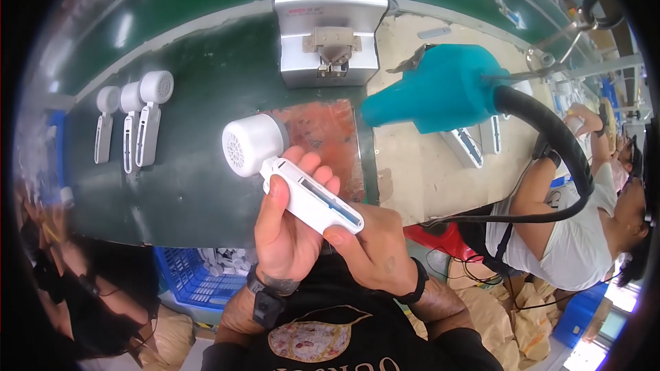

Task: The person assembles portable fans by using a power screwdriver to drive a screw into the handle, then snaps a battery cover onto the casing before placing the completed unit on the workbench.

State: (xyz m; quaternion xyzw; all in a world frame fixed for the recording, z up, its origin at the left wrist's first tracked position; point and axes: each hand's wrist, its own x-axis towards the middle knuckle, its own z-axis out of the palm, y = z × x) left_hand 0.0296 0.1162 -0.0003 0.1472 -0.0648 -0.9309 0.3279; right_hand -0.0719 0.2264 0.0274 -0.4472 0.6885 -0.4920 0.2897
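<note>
A white handheld fan (253,145) with a round, slotted head and an open-sided handle is tilted in front of me, head toward the upper left. My left hand (289,233) is wrapped around its handle from below, thumb on the near side and fingertips showing behind. The thumb of my right hand (377,244) presses the handle's lower end, and the rest of that hand curls under it. Along the handle's open slot runs a dark and bluish strip. Behind the fan, a reddish worn plate (323,141) lies on the green bench mat (199,199).
Several similar fans (146,124) lie at the left. A silver machine (330,48) stands at the back centre. At right, a teal tool with a black hose (440,89) hangs over more white handles (464,148). Below the bench sits a blue basket (185,278); a co-worker (577,227) is at right.
</note>
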